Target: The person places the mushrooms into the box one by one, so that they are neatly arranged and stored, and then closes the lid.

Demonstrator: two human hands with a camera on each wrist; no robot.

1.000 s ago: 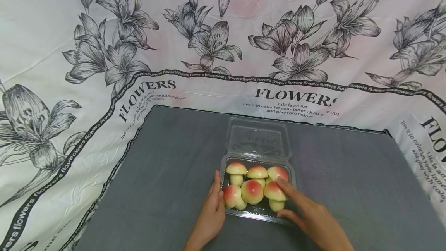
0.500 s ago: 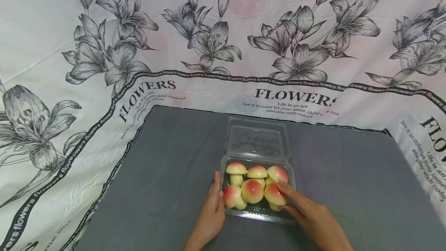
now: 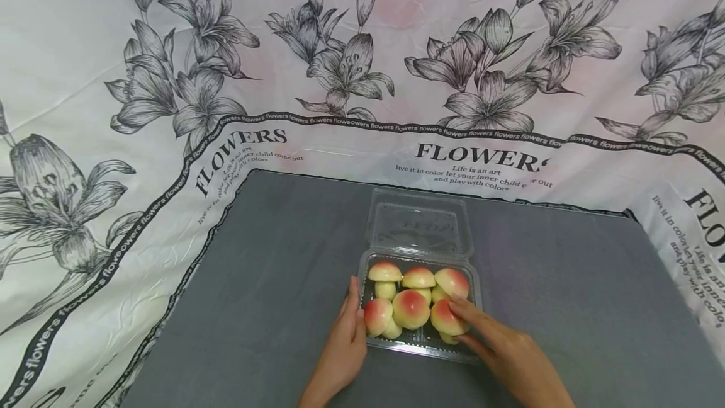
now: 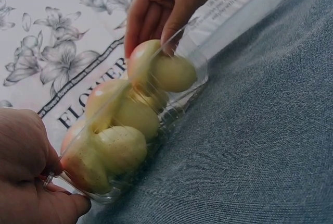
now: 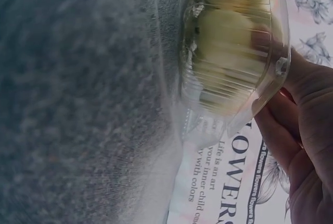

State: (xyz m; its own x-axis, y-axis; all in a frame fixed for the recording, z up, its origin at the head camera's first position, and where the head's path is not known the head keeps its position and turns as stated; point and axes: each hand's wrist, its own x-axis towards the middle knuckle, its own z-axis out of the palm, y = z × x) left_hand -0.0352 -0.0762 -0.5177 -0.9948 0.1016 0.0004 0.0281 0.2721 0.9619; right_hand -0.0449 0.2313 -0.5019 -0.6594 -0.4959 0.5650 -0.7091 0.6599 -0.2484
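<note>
A clear plastic clamshell box (image 3: 419,351) lies with its lid folded back, holding several mushroom-shaped pieces with red-topped, pale yellow caps. My left hand (image 3: 342,346) is at the box's left side; in the left wrist view its thumb and fingers pinch the rim. Over the front right corner, my right hand (image 3: 512,348) holds the front right toy mushroom (image 3: 445,318) between thumb and fingers. That mushroom's cap leans toward me and its stem is mostly covered. Through the ribbed wall in the right wrist view, a pale mushroom (image 5: 226,41) shows blurred.
The clear lid (image 3: 416,228) lies behind the box on the grey tabletop (image 3: 283,257). White cloth with printed lilies (image 3: 340,74) rises along the back and sides of the table.
The front right mushroom has tipped, its cap coming toward me and its stem showing less. My right thumb has shifted up against it. The left hand and box stay nearly still.
</note>
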